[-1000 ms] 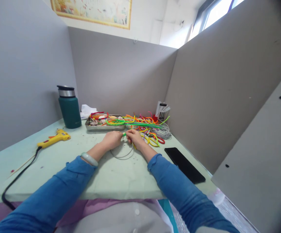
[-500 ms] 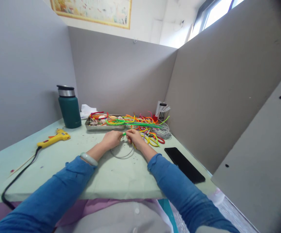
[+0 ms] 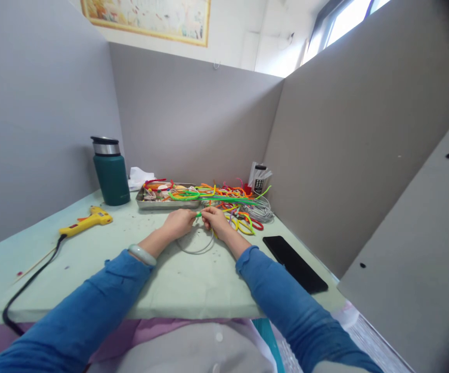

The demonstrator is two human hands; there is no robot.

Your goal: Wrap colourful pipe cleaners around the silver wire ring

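Little has moved over the last second: the grey wire loop (image 3: 196, 253) under the hands showed two separate arcs and now reads as one, while the hands have barely shifted. The work in hand is thus at a fine, nearly motionless stage, judging by the steady pinch.

The left hand (image 3: 183, 223), with a pale bangle (image 3: 142, 255) on its wrist, has its fingers drawn in, gripping a small green piece (image 3: 198, 214). That piece sits between the fingertips of both hands, just above the table. The right hand (image 3: 215, 220) pinches its other end with thumb and forefinger; how the wire meets it is hidden by the fingers.

On the pale green tabletop (image 3: 193, 295), from the left: a thin stick (image 3: 35, 266), a yellow hot glue gun (image 3: 86, 223) with its black cord (image 3: 30, 282), a teal bottle (image 3: 111, 178), crumpled white paper (image 3: 141, 177), and a metal tray (image 3: 170, 205) of small mixed pieces. Bright pipe cleaners (image 3: 228, 199) overlap its right side, beside coiled grey wire (image 3: 263, 213). A black phone (image 3: 296, 264) lies nearest the right edge.

Grey partitions (image 3: 193, 114) enclose the table; beyond them are a gold-framed picture (image 3: 150, 20) and, farther right, a window (image 3: 338, 31).
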